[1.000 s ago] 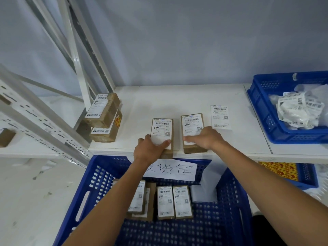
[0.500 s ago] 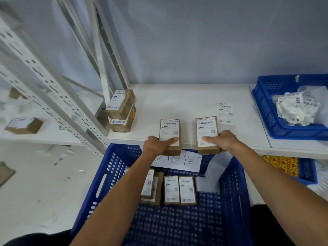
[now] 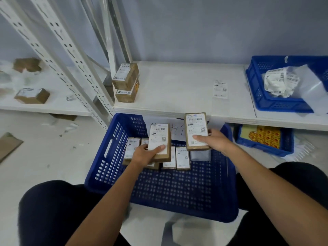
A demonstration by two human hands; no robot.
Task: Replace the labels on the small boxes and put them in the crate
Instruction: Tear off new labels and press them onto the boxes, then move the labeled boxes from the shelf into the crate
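While both hands hang over the blue crate [image 3: 99, 157], each one grips a small brown box with a white label facing up; the left hand [image 3: 144, 155] holds the left box [image 3: 159, 139] by its near end, thumb flat on the label and fingers curled underneath, low over the crate's far-left part; the right hand [image 3: 215, 141] clamps the right box [image 3: 196, 129] the same way, over the crate's far-right part and higher than the other. On the crate's floor, along its far side, labelled boxes [image 3: 182, 158] lie flat in a row, partly hidden under the left hand, so their number cannot be told; a grey packet [image 3: 200, 155] lies at the right end of that row; a handwritten paper sign [image 3: 177, 132] hangs on the crate's far wall. Beyond the crate runs a white shelf [image 3: 177, 77]; on it, past the crate's far-right corner, lies a loose label [image 3: 220, 88]; past its far-left corner stand two stacked boxes [image 3: 126, 82]; further right of the crate sits a blue basket [image 3: 262, 98] of crumpled labels [image 3: 278, 80]. Right of the crate, under the shelf, a lower basket [image 3: 287, 144] holds yellow packets [image 3: 266, 137].
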